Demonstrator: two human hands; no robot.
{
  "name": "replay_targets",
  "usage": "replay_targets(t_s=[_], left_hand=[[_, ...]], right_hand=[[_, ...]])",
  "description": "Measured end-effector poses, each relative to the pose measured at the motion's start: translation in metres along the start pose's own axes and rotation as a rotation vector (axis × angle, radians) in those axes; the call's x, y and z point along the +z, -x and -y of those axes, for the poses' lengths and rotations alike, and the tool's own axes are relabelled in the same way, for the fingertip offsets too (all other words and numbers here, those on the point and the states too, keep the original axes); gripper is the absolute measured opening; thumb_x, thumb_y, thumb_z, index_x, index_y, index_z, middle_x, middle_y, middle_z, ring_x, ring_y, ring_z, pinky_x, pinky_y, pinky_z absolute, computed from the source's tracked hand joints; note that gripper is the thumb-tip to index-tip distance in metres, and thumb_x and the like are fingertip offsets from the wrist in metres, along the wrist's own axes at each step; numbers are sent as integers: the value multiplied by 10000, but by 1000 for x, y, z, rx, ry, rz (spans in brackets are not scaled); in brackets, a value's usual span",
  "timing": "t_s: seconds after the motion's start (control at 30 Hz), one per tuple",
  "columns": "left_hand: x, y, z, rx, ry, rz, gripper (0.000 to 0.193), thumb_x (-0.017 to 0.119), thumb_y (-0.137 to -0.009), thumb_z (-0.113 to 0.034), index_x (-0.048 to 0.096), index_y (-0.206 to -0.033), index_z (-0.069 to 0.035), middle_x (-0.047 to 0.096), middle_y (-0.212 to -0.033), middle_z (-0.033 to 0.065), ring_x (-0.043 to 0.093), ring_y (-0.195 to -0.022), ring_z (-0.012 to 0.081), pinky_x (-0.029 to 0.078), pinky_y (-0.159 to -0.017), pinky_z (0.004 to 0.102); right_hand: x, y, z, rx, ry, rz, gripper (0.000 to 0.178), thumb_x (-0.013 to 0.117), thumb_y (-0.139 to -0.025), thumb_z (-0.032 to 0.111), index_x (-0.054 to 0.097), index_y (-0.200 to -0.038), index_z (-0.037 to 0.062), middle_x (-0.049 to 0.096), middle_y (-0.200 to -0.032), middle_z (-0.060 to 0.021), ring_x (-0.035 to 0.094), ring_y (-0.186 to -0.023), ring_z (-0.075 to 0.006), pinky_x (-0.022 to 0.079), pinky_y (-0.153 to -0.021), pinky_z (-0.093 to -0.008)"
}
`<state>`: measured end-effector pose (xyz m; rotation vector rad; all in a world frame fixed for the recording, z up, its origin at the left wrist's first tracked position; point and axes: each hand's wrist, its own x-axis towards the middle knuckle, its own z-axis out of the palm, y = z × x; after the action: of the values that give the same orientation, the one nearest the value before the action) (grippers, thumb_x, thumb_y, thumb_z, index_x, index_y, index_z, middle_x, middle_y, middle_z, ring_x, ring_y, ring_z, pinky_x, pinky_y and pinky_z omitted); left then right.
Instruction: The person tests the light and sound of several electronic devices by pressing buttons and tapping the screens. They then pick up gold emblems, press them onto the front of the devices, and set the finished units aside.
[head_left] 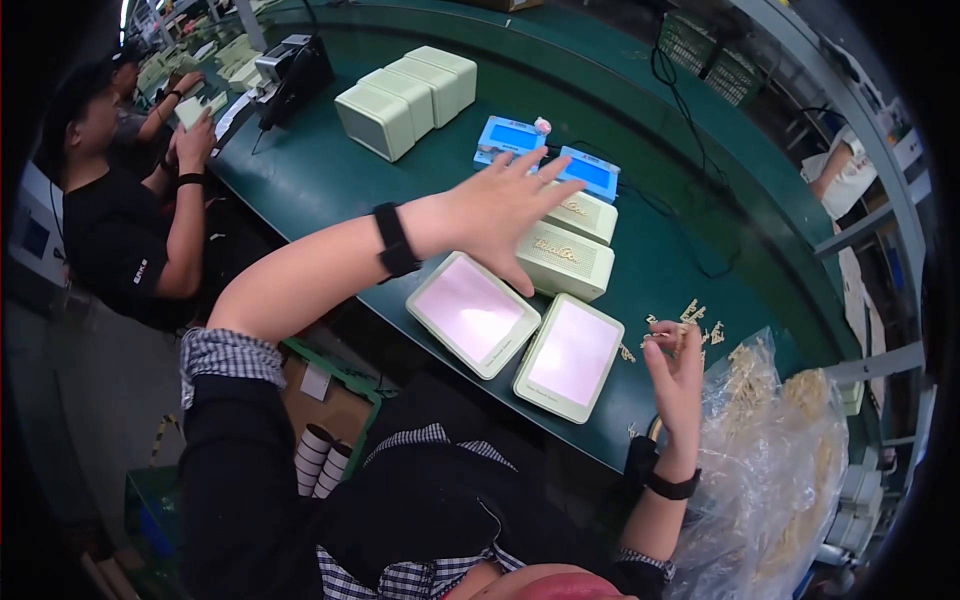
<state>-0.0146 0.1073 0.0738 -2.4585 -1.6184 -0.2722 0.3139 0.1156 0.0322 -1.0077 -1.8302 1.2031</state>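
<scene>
My left hand (pixel 495 212) is open with its fingers spread, reaching over a pale green box (pixel 568 262) that has a gold script badge on its front. A second such box (pixel 585 212) stands right behind it, partly covered by my fingers. To the right, my right hand (pixel 677 375) is closed in a pinch on a small gold script badge (pixel 684 330). Loose gold badges (pixel 712 333) lie just beyond it. Nearer me, two pale green panels with glossy, light-reflecting faces, the left panel (pixel 474 312) and the right panel (pixel 570 358), lie side by side at the table's edge.
Two blue-screened devices (pixel 590 174) sit behind the boxes, with black cables. A row of pale green boxes (pixel 408 100) stands farther back left. A clear plastic bag (pixel 770 470) of gold badges bulges at the right. Co-workers (pixel 130 200) sit at the left along the green table (pixel 310 195).
</scene>
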Motion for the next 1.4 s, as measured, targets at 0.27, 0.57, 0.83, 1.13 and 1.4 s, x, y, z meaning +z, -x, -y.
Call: replay_targets(t_s=[0.27, 0.57, 0.83, 1.13, 1.4], left_hand=[[42, -45, 9, 29, 205, 271, 1226, 844, -485, -415, 232, -1503, -111, 457, -1312, 218, 477, -1169, 380, 381, -988, 548], [35, -47, 1, 4, 126, 325, 1151, 812, -466, -328, 303, -1476, -116, 483, -1248, 215, 485, -1105, 363, 385, -935, 485], [-3, 18, -20, 196, -94, -507, 933, 780, -597, -331, 402, -1442, -210, 507, -1259, 110, 523, -1116, 269, 308, -985, 456], [4, 95, -51, 401, -143, -759, 426, 638, -839, -392, 553, -1256, -361, 503, -1275, -7, 516, -1154, 200, 316, -1006, 419], [2, 83, -61, 575, 106, -673, 487, 655, -826, -426, 396, -1237, -463, 506, -1291, 6, 522, -1161, 207, 317, -991, 378]], right_hand=[[10, -17, -25, 162, 301, -119, 213, 554, -989, 198, 578, -1011, -12, 605, -1070, -121, 575, -1020, -184, 462, -867, -316], [5, -43, -59, 70, 558, -201, 530, 630, -936, 323, 503, -1323, -16, 551, -1309, -213, 522, -1229, -318, 421, -1004, -397], [55, -49, 19, -32, 156, 188, 1168, 857, -693, 362, 106, -1528, 41, 335, -1491, -241, 365, -1367, -378, 312, -1115, -482], [100, -1, 25, -484, -134, -24, 1260, 915, -530, 361, 158, -1471, 1, 364, -1384, -216, 385, -1292, -384, 340, -1102, -481], [66, 17, 0, -1046, 559, -260, 985, 827, -680, 406, 250, -1395, 52, 398, -1345, -219, 481, -1155, -389, 431, -1028, -543]])
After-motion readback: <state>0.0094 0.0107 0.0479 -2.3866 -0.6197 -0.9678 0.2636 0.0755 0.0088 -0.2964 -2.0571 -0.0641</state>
